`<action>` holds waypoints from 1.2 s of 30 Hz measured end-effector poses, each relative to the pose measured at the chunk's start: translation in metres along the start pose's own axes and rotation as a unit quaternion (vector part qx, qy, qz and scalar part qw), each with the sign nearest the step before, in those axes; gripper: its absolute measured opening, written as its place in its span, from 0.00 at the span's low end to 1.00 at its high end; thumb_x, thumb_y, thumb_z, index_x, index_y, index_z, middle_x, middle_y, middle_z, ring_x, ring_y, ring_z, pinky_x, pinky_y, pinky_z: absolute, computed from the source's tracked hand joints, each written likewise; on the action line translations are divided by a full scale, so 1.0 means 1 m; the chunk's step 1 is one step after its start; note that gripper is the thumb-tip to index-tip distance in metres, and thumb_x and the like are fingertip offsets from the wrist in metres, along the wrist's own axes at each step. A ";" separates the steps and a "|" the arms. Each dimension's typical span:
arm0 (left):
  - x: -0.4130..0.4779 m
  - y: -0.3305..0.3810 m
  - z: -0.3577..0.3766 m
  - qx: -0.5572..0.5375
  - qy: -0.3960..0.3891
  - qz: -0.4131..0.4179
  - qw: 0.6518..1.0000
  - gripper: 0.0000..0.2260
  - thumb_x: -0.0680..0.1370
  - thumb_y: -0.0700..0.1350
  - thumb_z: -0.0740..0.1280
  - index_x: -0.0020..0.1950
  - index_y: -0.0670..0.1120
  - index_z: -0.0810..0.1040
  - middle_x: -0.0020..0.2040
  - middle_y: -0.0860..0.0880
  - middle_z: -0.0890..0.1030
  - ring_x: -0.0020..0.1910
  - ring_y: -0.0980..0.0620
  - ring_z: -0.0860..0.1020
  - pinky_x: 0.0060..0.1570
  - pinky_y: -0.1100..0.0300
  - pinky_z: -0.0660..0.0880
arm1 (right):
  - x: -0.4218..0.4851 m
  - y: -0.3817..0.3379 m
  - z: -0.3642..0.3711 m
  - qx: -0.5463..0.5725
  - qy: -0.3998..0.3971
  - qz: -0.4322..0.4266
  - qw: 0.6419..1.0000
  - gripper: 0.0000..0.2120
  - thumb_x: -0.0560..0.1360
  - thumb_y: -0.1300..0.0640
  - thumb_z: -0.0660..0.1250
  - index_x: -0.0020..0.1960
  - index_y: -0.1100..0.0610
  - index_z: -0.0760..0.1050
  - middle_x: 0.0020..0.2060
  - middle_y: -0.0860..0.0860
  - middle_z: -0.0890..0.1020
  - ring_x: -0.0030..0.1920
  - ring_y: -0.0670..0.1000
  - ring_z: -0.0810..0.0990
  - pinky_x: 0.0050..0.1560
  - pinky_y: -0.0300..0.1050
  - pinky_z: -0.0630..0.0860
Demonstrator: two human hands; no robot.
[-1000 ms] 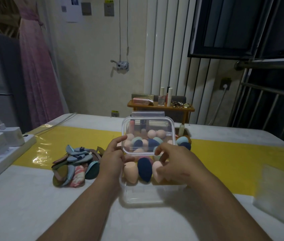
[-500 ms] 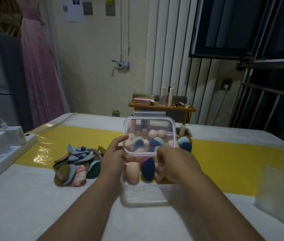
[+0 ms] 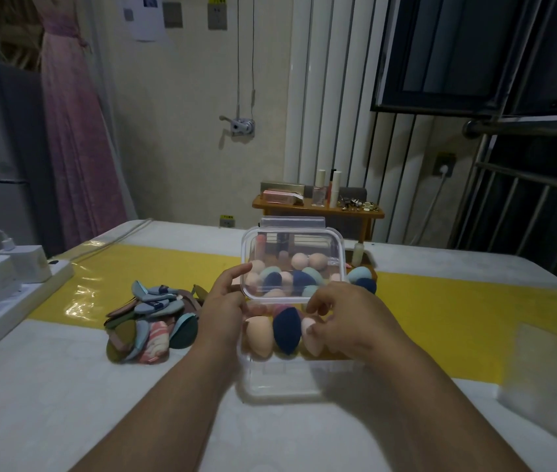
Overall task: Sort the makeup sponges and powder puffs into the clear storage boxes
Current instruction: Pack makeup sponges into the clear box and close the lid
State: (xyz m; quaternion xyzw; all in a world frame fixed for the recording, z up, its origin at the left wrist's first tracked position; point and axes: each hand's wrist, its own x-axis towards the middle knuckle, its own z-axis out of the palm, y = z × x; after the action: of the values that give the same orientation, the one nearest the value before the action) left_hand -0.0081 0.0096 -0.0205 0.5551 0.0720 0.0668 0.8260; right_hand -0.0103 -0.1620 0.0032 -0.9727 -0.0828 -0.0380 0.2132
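— Hardly anything has moved since a moment ago: the lid [image 3: 292, 260] stays propped up, and only the right hand [image 3: 352, 318] has changed, its fingers slipping down from the lid's near edge towards the sponges.

— Where does the clear storage box [image 3: 280, 383] sit?

— On the table [image 3: 66, 403], straight ahead between both forearms. Its lid tilts up over the far half of the box.

— And the left hand [image 3: 222, 311]?

— At the box's left side, pinching the lid's left edge between the raised forefinger and the thumb.

— Is the right hand holding anything?

— Its fingers are curled at the box's right side, with the thumb tip on the pale pink sponge [image 3: 309, 338]. Whether it truly grips it, I cannot tell.

— What is inside the box?

— At the open near side are a peach sponge [image 3: 259, 335], a navy sponge [image 3: 287, 330] and the pale pink one, side by side. More sponges show through the lid, further back.

— And the powder puffs [image 3: 151, 321]?

— Heaped on the table just left of the box. A power strip [image 3: 4, 308] lies well to the left of it.
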 end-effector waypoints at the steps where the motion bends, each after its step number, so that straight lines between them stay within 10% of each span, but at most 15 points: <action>1: 0.001 -0.001 0.000 0.000 0.001 -0.001 1.000 0.25 0.76 0.29 0.54 0.58 0.52 0.80 0.54 0.45 0.80 0.47 0.45 0.82 0.31 0.58 0.78 | -0.001 0.001 0.000 -0.004 -0.007 0.001 1.000 0.12 0.73 0.50 0.71 0.55 0.43 0.78 0.49 0.44 0.79 0.48 0.46 0.78 0.50 0.44 0.80; 15: -0.005 0.003 0.002 -0.011 0.003 -0.005 1.000 0.24 0.76 0.28 0.54 0.58 0.51 0.80 0.52 0.45 0.81 0.44 0.46 0.82 0.28 0.60 0.78 | 0.005 -0.004 0.006 -0.115 0.002 0.039 0.993 0.11 0.74 0.50 0.69 0.48 0.45 0.66 0.43 0.49 0.76 0.40 0.50 0.75 0.36 0.44 0.74; 20: -0.007 0.004 0.003 -0.014 0.004 -0.007 1.000 0.23 0.76 0.29 0.54 0.58 0.51 0.80 0.52 0.46 0.81 0.44 0.46 0.82 0.29 0.59 0.78 | 0.004 -0.010 0.003 -0.123 -0.024 0.036 0.992 0.09 0.75 0.53 0.69 0.51 0.48 0.71 0.46 0.50 0.78 0.44 0.51 0.76 0.48 0.47 0.80; 36: -0.007 0.003 0.002 -0.014 0.000 -0.005 1.000 0.25 0.75 0.28 0.55 0.59 0.51 0.80 0.52 0.46 0.80 0.45 0.46 0.81 0.29 0.59 0.78 | 0.002 0.011 0.003 0.077 0.014 0.035 0.996 0.13 0.71 0.62 0.72 0.45 0.44 0.75 0.52 0.44 0.76 0.50 0.48 0.75 0.45 0.38 0.75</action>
State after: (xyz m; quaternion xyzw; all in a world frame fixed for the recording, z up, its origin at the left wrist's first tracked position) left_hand -0.0147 0.0077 -0.0162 0.5433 0.0738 0.0634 0.8339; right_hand -0.0064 -0.1702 -0.0041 -0.9551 -0.0487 -0.0373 0.2899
